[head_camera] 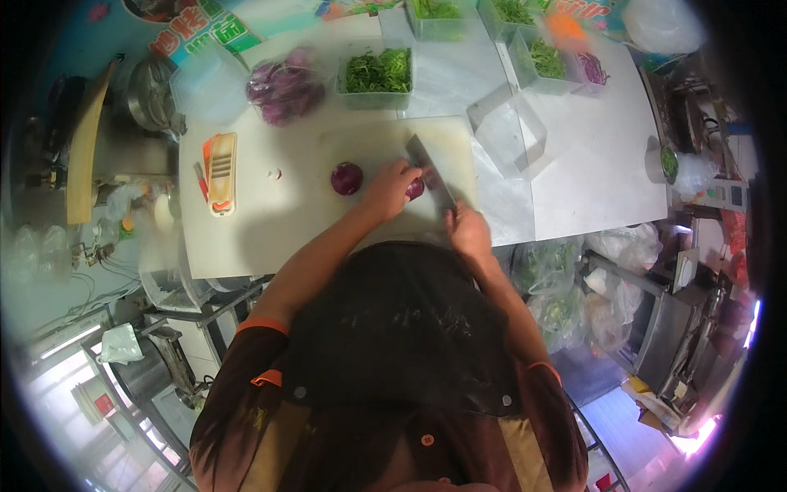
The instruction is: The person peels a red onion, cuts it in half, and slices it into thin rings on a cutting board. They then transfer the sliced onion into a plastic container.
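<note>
A pale cutting board (381, 138) lies on the table in front of me. On it my left hand (393, 187) grips a red onion piece (415, 189), which the fingers partly cover. My right hand (468, 229) is closed around the handle of a cleaver (430, 172). The blade stands just right of the onion piece; whether it touches is hard to tell. Left of my left hand, another red onion piece (346, 179) rests on the board. Small pale scraps (275, 174) lie farther left on the tabletop.
A slicer grater (222, 174) and a red-handled knife (201, 182) lie at the left. Behind the board are a bag of red onions (286, 86) and a tub of chopped greens (376, 103). An empty-looking clear container (510, 132) stands right of the board, with several vegetable tubs beyond.
</note>
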{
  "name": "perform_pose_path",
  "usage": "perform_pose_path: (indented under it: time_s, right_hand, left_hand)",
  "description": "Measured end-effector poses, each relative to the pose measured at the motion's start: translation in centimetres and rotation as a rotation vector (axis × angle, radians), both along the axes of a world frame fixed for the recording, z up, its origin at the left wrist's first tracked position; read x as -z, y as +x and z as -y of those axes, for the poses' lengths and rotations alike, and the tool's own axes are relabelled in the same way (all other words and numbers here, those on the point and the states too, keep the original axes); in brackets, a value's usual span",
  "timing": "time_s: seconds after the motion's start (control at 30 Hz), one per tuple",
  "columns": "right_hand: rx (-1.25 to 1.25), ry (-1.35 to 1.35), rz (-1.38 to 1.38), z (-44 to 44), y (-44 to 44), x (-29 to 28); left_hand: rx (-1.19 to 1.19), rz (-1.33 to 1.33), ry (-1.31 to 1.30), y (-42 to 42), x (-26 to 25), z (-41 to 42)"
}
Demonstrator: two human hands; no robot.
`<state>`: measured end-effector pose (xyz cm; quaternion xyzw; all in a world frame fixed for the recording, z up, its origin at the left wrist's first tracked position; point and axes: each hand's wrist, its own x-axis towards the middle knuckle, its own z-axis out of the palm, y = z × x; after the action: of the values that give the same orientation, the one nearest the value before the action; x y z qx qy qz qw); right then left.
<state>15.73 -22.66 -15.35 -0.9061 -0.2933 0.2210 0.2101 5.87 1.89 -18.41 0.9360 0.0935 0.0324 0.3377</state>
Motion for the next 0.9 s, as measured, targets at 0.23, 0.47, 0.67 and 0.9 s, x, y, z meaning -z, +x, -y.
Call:
perform_pose_path:
  time_s: [0.23,0.47,0.67,0.9]
  right_hand:
    - [-0.009,-0.002,0.011,-0.9,0.2,-0.7]
    - [-0.025,-0.057,0.009,-0.1,-0.9,3.2]
    - [0.002,-0.059,-0.042,-2.6,-0.6,-4.0]
    - [-0.020,-0.024,-0.021,-2.7,-0.9,-4.0]
  left_hand:
    - [-0.001,-0.013,-0.029,-0.4,1.2,-0.4]
    - [-0.027,-0.027,-0.076,-0.4,0.0,0.2]
    - [-0.081,0.109,-0.013,-1.7,1.8,-0.3]
    - [-0.088,0.097,-0.034,-2.3,1.7,0.3]
